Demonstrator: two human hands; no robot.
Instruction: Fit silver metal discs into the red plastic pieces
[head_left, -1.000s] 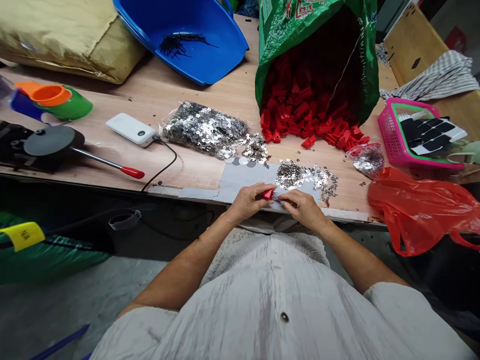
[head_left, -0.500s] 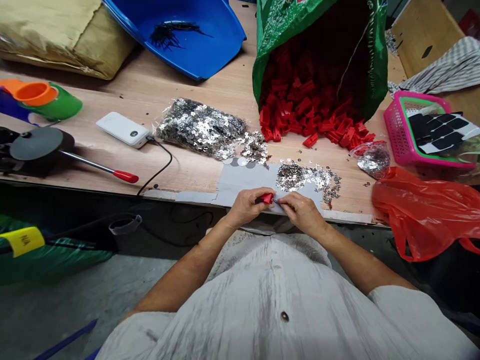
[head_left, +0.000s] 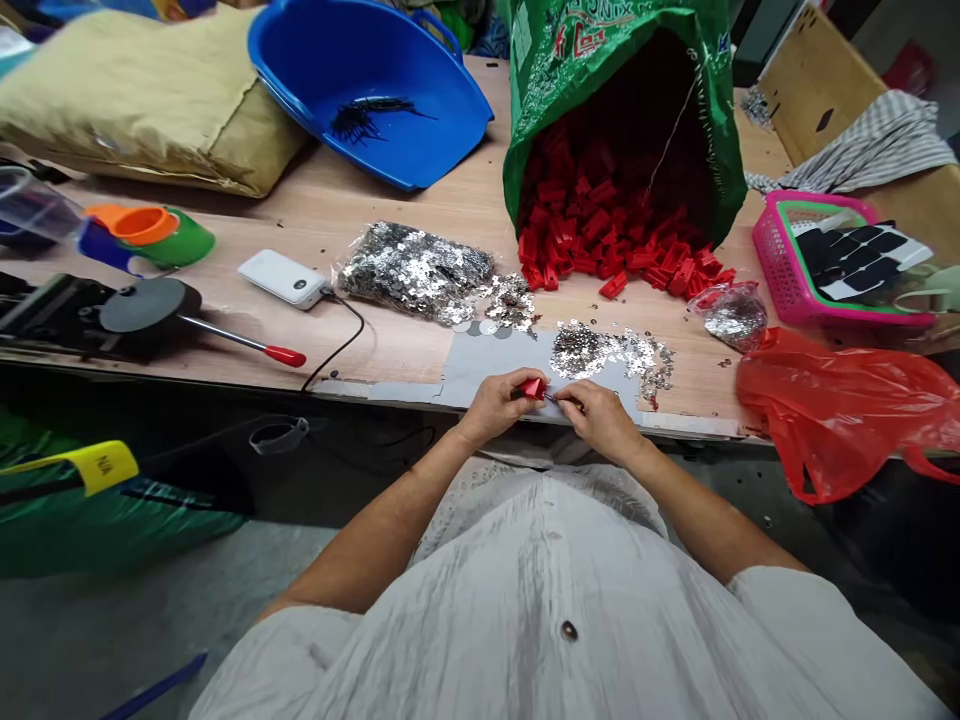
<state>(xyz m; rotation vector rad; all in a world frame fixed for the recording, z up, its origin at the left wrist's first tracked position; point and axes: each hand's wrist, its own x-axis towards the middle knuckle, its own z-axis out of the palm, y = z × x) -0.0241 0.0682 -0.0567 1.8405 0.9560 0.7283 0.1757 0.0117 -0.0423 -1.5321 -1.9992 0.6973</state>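
Observation:
My left hand [head_left: 496, 405] is closed around a small red plastic part [head_left: 533, 388] near the table's front edge. My right hand [head_left: 595, 408] pinches a thin dark pin-like tool [head_left: 553, 399], its tip at the right side of the red part. Whether the tip is inside the part is too small to tell. Both hands are over the front of a grey sheet [head_left: 487, 362]. Just beyond them lies a pile of small silvery metal pieces [head_left: 581, 348], spread out towards the right.
A green sack [head_left: 555, 95] spills red parts [head_left: 600, 230] behind. A clear bag of metal pieces [head_left: 416, 268] lies left of it, near a power bank [head_left: 281, 278] and a lever tool [head_left: 150, 310]. A pink basket [head_left: 776, 250] and red plastic bag [head_left: 847, 400] are right.
The view has shifted, so the table's things appear a little lower and those at the left further right. Both hands keep their grips, with the red part turned slightly.

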